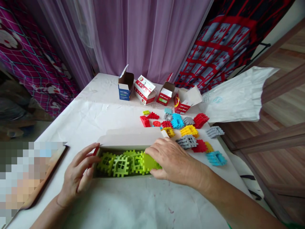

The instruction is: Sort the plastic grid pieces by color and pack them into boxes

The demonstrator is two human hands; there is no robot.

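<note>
At the lower centre of the frame, the left hand (77,171) curls its fingers around the left end of a long open box (113,148). The right hand (171,162) closes over a green block (150,162) at the box's right end, thumb nearer the viewer and fingers across the top. More green blocks (121,165) lie inside, to its left. They look like light, fairly stiff plastic; the opposite side edges should give a good hold, though their teeth may catch on neighbours. The box looks like thin card, best steadied by its end, as its walls could bend. Right of centre, coloured blocks (189,130) lie on the table (88,119); small open cartons (164,95) stand beyond.
</note>
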